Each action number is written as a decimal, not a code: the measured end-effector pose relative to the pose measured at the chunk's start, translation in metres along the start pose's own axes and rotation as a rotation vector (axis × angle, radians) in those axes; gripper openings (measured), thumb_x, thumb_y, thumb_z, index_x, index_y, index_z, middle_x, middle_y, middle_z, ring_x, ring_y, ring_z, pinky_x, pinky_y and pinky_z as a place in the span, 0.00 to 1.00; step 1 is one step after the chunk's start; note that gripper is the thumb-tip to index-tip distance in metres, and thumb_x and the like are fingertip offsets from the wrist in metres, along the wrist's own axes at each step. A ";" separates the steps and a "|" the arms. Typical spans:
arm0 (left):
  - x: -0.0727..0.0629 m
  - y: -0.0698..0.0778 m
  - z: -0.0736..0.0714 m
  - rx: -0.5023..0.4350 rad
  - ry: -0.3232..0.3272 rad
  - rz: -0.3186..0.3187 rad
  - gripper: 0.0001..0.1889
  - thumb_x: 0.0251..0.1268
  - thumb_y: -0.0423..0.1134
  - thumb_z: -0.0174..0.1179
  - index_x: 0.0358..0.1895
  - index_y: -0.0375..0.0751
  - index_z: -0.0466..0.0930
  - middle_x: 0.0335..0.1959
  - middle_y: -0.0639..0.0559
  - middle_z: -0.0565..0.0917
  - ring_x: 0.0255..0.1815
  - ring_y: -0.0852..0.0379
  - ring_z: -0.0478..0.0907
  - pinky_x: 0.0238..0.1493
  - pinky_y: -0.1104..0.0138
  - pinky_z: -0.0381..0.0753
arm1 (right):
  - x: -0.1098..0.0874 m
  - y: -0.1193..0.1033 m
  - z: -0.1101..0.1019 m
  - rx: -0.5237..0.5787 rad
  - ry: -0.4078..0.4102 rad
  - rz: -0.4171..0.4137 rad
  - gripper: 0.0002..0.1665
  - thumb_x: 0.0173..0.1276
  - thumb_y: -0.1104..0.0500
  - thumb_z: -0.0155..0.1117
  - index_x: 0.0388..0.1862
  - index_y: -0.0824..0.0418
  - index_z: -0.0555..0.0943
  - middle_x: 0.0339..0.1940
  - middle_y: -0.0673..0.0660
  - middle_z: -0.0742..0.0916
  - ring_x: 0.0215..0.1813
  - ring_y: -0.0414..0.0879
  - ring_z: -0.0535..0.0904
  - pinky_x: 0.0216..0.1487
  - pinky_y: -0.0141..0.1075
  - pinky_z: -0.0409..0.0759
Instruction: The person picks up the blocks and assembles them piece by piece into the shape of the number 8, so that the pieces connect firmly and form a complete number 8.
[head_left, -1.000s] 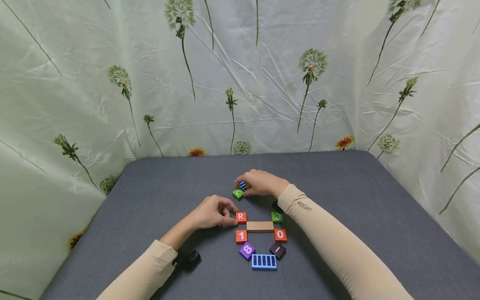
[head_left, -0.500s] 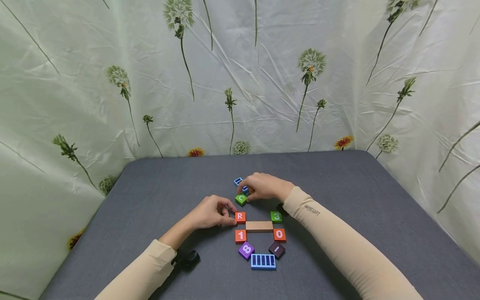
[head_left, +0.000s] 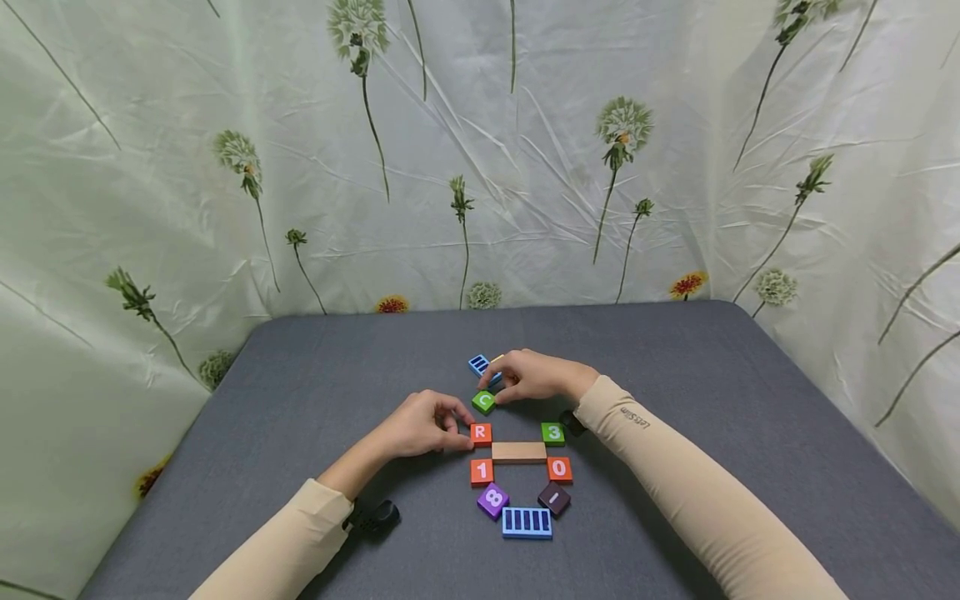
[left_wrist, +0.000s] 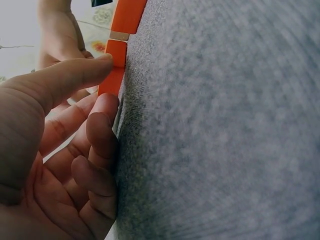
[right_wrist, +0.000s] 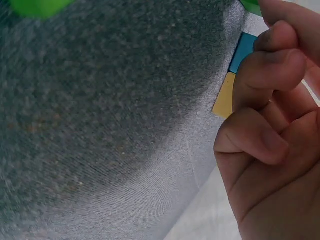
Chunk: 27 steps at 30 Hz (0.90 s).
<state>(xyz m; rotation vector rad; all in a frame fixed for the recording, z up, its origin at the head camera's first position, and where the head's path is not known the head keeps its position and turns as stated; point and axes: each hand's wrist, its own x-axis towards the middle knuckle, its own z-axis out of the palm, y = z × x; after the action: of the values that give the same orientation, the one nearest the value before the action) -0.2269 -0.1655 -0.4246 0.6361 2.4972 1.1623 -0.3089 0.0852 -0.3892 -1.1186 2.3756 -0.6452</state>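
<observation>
In the head view my left hand (head_left: pixel 426 425) holds the orange R tile (head_left: pixel 482 434), thumb and index finger at its left side. The left wrist view shows that thumb and finger against the orange edges (left_wrist: pixel 116 52). Farther back, my right hand (head_left: pixel 536 375) pinches the green C tile (head_left: pixel 484 402) between thumb and index finger, just beyond the R tile. A blue striped block (head_left: pixel 478 364) lies behind the right hand and is partly covered by it. Only a green corner (right_wrist: pixel 252 6) of the C tile shows in the right wrist view.
A plain wooden block (head_left: pixel 519 452) lies right of the R tile. Around it sit a green 3 tile (head_left: pixel 552 433), orange 1 (head_left: pixel 482 472) and 0 tiles (head_left: pixel 559 470), a purple 8 tile (head_left: pixel 493 500), a dark tile (head_left: pixel 554 499) and a blue striped block (head_left: pixel 527 522).
My right hand has drawn the green C tile nearer and slightly right, toward the R tile. More of the blue striped block behind it shows. The left hand has stayed in place.
</observation>
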 end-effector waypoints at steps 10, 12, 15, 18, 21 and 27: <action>0.000 0.000 0.000 -0.005 0.000 -0.004 0.10 0.64 0.40 0.78 0.45 0.44 0.90 0.22 0.59 0.81 0.21 0.64 0.73 0.23 0.70 0.68 | -0.003 0.001 0.002 -0.013 -0.009 0.000 0.18 0.78 0.58 0.69 0.63 0.57 0.86 0.24 0.45 0.74 0.25 0.35 0.67 0.32 0.28 0.66; -0.001 0.000 0.000 -0.004 0.000 -0.011 0.10 0.64 0.40 0.78 0.46 0.45 0.90 0.22 0.60 0.81 0.21 0.64 0.73 0.23 0.70 0.68 | -0.005 0.001 0.002 -0.009 -0.016 0.004 0.18 0.78 0.58 0.69 0.64 0.57 0.86 0.23 0.45 0.74 0.25 0.35 0.67 0.32 0.28 0.66; -0.001 0.001 0.000 0.000 0.001 -0.022 0.10 0.64 0.40 0.78 0.46 0.46 0.90 0.22 0.60 0.81 0.21 0.64 0.73 0.23 0.70 0.68 | -0.007 0.001 0.002 -0.006 -0.020 -0.001 0.17 0.78 0.58 0.69 0.63 0.57 0.86 0.23 0.44 0.74 0.25 0.34 0.67 0.32 0.28 0.66; -0.001 0.001 0.001 0.001 0.003 -0.026 0.10 0.64 0.40 0.78 0.46 0.46 0.90 0.22 0.60 0.81 0.21 0.64 0.73 0.23 0.70 0.68 | -0.009 0.000 0.003 0.002 -0.024 -0.004 0.17 0.78 0.59 0.69 0.63 0.57 0.86 0.22 0.44 0.74 0.25 0.34 0.67 0.32 0.28 0.66; -0.001 0.002 0.001 -0.001 0.002 -0.022 0.11 0.64 0.41 0.78 0.46 0.46 0.90 0.22 0.60 0.81 0.21 0.64 0.73 0.23 0.70 0.69 | -0.010 0.000 0.003 0.013 -0.027 0.000 0.16 0.78 0.59 0.69 0.62 0.57 0.86 0.22 0.44 0.74 0.25 0.35 0.67 0.32 0.28 0.66; -0.001 0.001 0.000 0.001 0.005 -0.013 0.11 0.64 0.41 0.78 0.46 0.46 0.90 0.22 0.60 0.81 0.21 0.63 0.73 0.23 0.69 0.69 | -0.012 -0.002 0.004 0.021 -0.024 -0.002 0.16 0.77 0.59 0.70 0.61 0.57 0.87 0.21 0.44 0.74 0.24 0.34 0.68 0.32 0.28 0.66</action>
<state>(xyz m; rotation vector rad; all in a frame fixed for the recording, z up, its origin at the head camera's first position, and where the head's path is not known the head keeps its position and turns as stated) -0.2259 -0.1650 -0.4236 0.6171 2.5026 1.1589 -0.2987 0.0923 -0.3894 -1.1137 2.3429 -0.6519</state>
